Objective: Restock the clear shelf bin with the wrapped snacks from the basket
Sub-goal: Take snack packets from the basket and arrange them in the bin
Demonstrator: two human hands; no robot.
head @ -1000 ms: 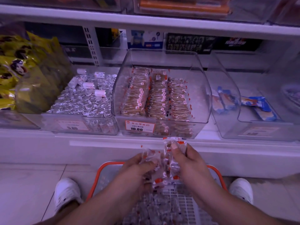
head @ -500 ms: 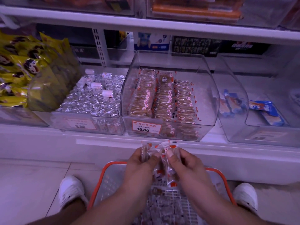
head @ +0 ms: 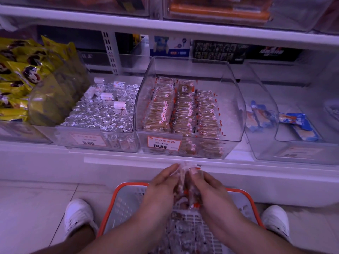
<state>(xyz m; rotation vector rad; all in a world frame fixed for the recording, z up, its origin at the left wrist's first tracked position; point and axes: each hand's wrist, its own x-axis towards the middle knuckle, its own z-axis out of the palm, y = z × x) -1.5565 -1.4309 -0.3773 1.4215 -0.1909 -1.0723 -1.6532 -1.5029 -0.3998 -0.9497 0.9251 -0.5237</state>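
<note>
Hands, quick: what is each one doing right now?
Left hand: holding the bunch of wrapped snacks above the basket.
Right hand: holding the same bunch from the other side.

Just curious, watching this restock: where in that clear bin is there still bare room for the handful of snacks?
The clear bin has a bare strip between the third snack row and its right wall, plus bare floor behind the rows. Left and middle are packed tight. Both hands, left hand and right hand, hold the bundle over the basket.
</note>
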